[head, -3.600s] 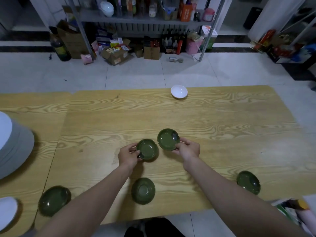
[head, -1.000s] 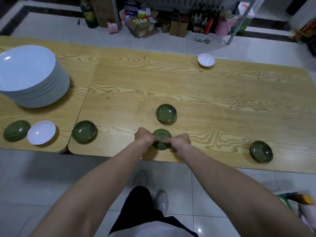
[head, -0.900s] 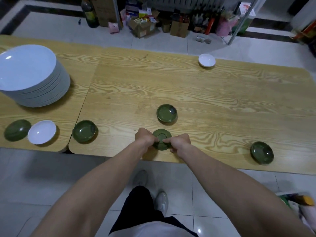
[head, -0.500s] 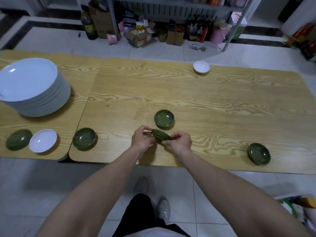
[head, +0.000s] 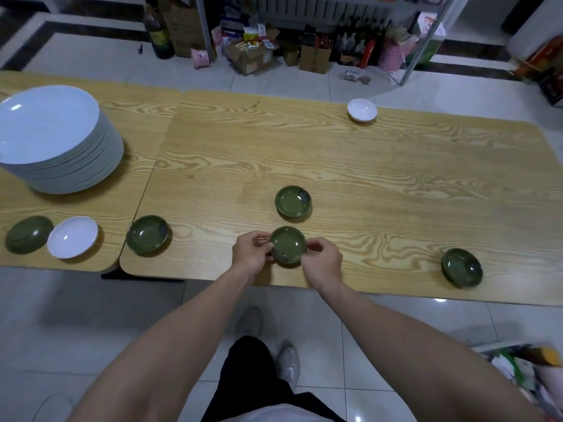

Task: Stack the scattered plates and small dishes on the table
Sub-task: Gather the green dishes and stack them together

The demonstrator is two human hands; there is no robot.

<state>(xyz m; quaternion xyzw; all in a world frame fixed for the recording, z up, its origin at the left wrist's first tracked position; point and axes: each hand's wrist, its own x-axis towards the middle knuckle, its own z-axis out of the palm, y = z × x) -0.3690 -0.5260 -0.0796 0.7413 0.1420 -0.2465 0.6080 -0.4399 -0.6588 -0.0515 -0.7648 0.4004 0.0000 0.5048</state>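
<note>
My left hand and right hand pinch the green dish by its rim, at the front of the surface. It was upside down. Now it faces up, ready to stack on the next dish.

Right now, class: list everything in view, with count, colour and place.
Plate stack: one, white, left table.
Held green dish: one, dark green, near edge, middle.
Loose green dishes: four, dark green; centre, by the seam, far left, right.
White dishes: two, white; far edge, left table.
Tables: two, light wood, side by side.
Cardboard boxes: several, brown, floor behind.
Left hand, right hand: both pinch the held dish's rim.
</note>
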